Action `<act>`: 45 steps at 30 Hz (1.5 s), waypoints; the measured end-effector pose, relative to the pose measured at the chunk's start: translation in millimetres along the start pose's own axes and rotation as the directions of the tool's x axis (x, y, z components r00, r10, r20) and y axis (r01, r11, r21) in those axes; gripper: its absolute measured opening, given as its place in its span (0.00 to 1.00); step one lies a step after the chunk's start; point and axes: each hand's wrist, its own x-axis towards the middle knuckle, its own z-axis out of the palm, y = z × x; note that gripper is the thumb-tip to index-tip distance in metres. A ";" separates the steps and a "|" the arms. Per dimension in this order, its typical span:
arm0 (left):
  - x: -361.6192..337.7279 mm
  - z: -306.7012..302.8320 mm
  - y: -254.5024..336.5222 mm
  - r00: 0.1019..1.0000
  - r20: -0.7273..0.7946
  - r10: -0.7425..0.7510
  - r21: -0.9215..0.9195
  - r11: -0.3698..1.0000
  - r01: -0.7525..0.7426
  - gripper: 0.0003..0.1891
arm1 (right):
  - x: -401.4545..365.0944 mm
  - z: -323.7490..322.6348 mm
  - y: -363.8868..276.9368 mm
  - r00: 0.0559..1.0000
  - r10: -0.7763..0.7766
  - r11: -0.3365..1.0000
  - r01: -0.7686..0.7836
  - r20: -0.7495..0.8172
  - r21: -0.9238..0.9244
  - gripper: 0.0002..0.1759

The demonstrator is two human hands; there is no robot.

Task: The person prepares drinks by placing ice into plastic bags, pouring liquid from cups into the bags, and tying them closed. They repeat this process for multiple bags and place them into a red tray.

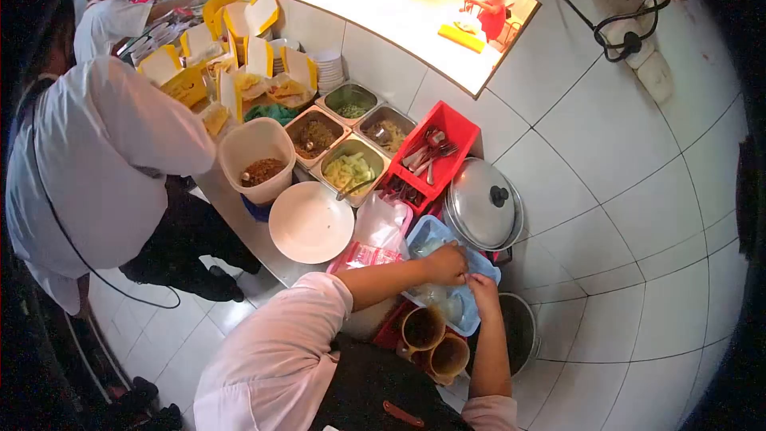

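Note:
My left hand point(448, 263) and my right hand point(482, 290) are close together above a light blue plastic basket point(426, 225). Both have their fingers pinched closed; whatever is between them is too small to make out. Clear plastic bags point(437, 297) lie in the basket under my hands. Just below the basket, near my body, stand two brown-stained containers with handles, one point(423, 329) beside the other point(448, 356). Left of the basket, a pink container point(381, 227) holds white plastic, with a red-and-white packet point(369, 255) in front.
A lidded pot point(481, 203) and an open pot point(520, 334) flank the basket. Beyond are a red cutlery holder point(456, 126), steel food trays point(351, 169), a white bowl point(311, 222), a tub point(257, 144) and yellow boxes point(187, 86). A co-worker point(104, 152) stands at left.

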 end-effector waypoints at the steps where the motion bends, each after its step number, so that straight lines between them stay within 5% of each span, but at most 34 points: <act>1: 0.3 -2.8 0.6 1.000 0.011 0.008 0.014 1.000 -0.008 0.16 | 2.1 0.3 -1.3 0.998 0.062 0.997 -0.062 0.002 0.035 0.12; 3: -1.5 -7.1 4.4 0.999 0.034 0.025 0.034 0.999 -0.026 0.15 | 5.8 2.4 1.4 0.981 0.192 0.976 -0.192 0.010 0.103 0.11; 9: -6.2 -8.5 1.6 1.000 0.002 0.023 -0.021 1.000 -0.023 0.13 | 14.0 3.8 2.7 0.991 0.117 0.990 -0.110 0.072 -0.085 0.09; 12: -7.8 -1.8 -5.6 1.000 -0.019 -0.009 -0.249 0.969 0.004 0.14 | 16.4 9.8 8.8 0.999 0.048 0.996 -0.046 0.026 -0.073 0.10; 15: -5.1 -6.2 -6.8 0.973 0.126 -0.196 -0.348 0.909 0.228 0.16 | 7.8 18.3 5.4 0.952 -0.261 0.936 0.208 -0.163 -0.284 0.10; 18: 2.2 -32.1 8.9 0.895 0.233 -0.380 -0.336 0.832 0.441 0.18 | -4.3 24.8 -15.8 0.780 -0.600 0.710 0.417 -0.177 -0.567 0.12; 21: 15.1 -27.2 9.0 0.809 0.259 -0.528 -0.166 0.801 0.576 0.20 | -8.8 30.8 -30.3 0.862 -0.488 0.832 0.414 -0.134 -0.369 0.12; 27: 25.6 -69.2 27.0 0.809 0.238 -0.538 -0.058 0.823 0.564 0.22 | 4.8 41.1 -4.9 0.822 -0.529 0.822 0.433 -0.212 -0.370 0.16; 30: 21.6 -53.0 19.7 0.790 0.238 -0.565 -0.162 0.779 0.606 0.25 | 4.2 37.2 -5.3 0.784 -0.594 0.756 0.467 -0.181 -0.458 0.15; 32: 20.1 -31.7 10.9 0.767 0.285 -0.574 -0.246 0.730 0.638 0.24 | 2.6 35.6 -6.6 0.861 -0.480 0.874 0.453 -0.168 -0.174 0.16; 37: 20.5 -36.8 5.5 0.801 0.248 -0.545 -0.416 0.687 0.596 0.23 | -2.4 22.8 -11.7 0.880 -0.460 0.860 0.409 -0.118 -0.304 0.18; 42: 18.8 -45.2 23.0 0.875 0.220 -0.431 -0.281 0.831 0.480 0.21 | -12.7 31.9 -12.1 0.719 -0.667 0.692 0.503 -0.194 -0.518 0.24; 45: 22.3 -39.1 25.3 0.935 0.158 -0.318 -0.098 0.937 0.335 0.20 | -11.7 29.4 -34.8 0.768 -0.635 0.705 0.530 -0.086 -0.472 0.23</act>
